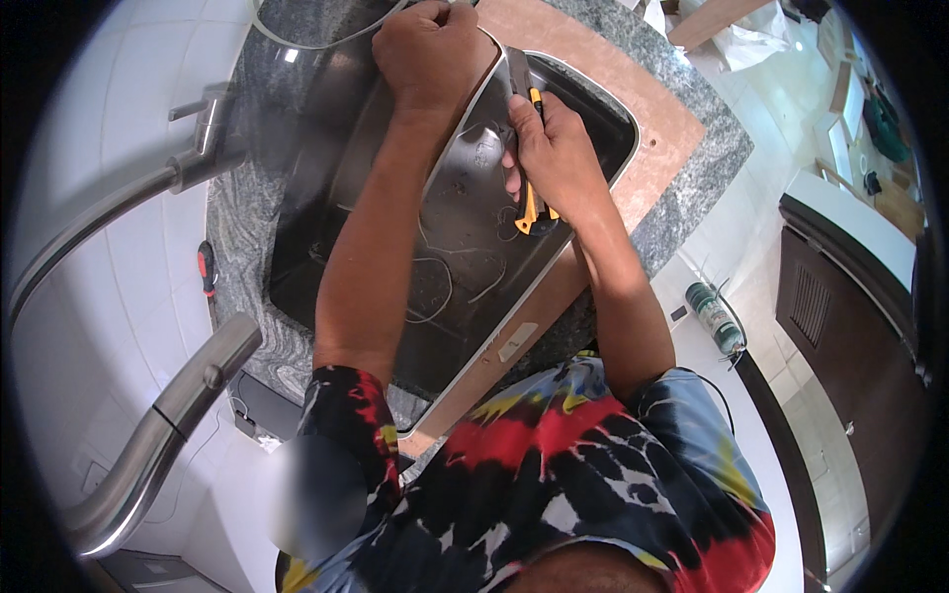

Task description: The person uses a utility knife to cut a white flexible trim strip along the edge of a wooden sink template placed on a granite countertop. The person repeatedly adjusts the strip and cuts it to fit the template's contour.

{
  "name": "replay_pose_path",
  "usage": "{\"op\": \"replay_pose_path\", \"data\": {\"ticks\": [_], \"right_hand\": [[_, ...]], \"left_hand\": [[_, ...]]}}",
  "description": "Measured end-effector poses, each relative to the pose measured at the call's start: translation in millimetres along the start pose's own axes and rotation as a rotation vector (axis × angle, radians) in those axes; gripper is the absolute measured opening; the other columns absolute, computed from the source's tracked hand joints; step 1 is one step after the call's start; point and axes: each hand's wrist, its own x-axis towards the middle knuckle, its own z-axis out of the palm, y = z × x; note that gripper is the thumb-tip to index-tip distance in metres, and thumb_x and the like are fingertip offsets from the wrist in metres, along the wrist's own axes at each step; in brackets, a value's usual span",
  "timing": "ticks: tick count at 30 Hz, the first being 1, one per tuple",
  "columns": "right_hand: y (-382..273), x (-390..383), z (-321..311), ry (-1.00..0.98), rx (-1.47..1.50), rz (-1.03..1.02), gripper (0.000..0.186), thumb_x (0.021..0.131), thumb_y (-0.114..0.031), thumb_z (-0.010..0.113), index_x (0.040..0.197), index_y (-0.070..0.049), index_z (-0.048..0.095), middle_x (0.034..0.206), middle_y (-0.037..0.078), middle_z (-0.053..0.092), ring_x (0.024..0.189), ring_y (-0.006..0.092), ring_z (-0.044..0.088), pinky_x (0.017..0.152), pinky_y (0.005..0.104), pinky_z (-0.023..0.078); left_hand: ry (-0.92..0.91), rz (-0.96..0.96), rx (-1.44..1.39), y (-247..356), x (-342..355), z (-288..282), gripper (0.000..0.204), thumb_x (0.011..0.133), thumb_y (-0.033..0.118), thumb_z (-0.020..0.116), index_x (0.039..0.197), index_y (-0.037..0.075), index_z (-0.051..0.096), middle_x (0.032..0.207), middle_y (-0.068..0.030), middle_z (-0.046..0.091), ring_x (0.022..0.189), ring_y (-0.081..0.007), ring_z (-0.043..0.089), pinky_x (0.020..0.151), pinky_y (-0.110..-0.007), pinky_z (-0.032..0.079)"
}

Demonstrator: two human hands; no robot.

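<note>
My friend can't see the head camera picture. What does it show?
A person's right hand holds a yellow utility knife against the rim of a steel sink. Their left hand presses on the far rim.

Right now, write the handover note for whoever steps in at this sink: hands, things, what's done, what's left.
Left hand: fisted at the far rim of the steel sink, pressing down; what it grips cannot be told.
Right hand: closed on a yellow utility knife, blade end up against the sink's right rim.
Things: thin cut strips lie loose in the basin. An orange-handled tool rests on the granite counter to the left. A sealant tube lies on the floor to the right.
Done: some strips cut away.
Left: the rim beyond the knife; how much, cannot tell.
</note>
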Motion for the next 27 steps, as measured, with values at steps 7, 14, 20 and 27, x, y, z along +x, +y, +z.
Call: {"op": "replay_pose_path", "data": {"ticks": [7, 14, 20, 27], "right_hand": [[-1, 3, 3, 0.002, -0.027, -0.014, 0.037, 0.109, -0.029, 0.05, 0.102, 0.006, 0.057, 0.064, 0.011, 0.063, 0.05, 0.0197, 0.066, 0.047, 0.0344, 0.052], [4, 11, -2, -0.088, 0.066, -0.016, 0.038, 0.109, -0.03, 0.048, 0.1, 0.006, 0.056, 0.063, 0.01, 0.062, 0.048, 0.0188, 0.064, 0.045, 0.0338, 0.051], [-5, 14, 0, -0.09, 0.011, -0.028, 0.039, 0.109, -0.03, 0.048, 0.098, 0.006, 0.055, 0.065, 0.011, 0.063, 0.048, 0.0185, 0.064, 0.045, 0.0339, 0.051], [-7, 20, -3, -0.114, -0.002, -0.034, 0.039, 0.109, -0.03, 0.048, 0.098, 0.006, 0.055, 0.065, 0.011, 0.063, 0.049, 0.0193, 0.065, 0.046, 0.0344, 0.053]], "left_hand": [[0.03, -0.049, 0.011, 2, -4, -2, 0.03, 0.081, 0.027, 0.071, 0.079, -0.002, 0.077, 0.07, -0.0211, 0.071, 0.064, -0.0331, 0.071, 0.067, -0.041, 0.054], [0.035, -0.088, 0.065, -5, -1, -1, 0.031, 0.081, 0.028, 0.07, 0.077, -0.002, 0.076, 0.07, -0.0214, 0.07, 0.065, -0.0345, 0.071, 0.066, -0.042, 0.053], [0.047, -0.144, 0.024, -3, -2, 1, 0.031, 0.081, 0.026, 0.069, 0.076, -0.004, 0.075, 0.067, -0.0216, 0.069, 0.062, -0.0342, 0.07, 0.065, -0.042, 0.053], [0.001, -0.121, -0.013, -13, 2, 0, 0.03, 0.081, 0.024, 0.068, 0.073, -0.004, 0.074, 0.066, -0.0221, 0.069, 0.062, -0.0363, 0.071, 0.064, -0.042, 0.053]]}}
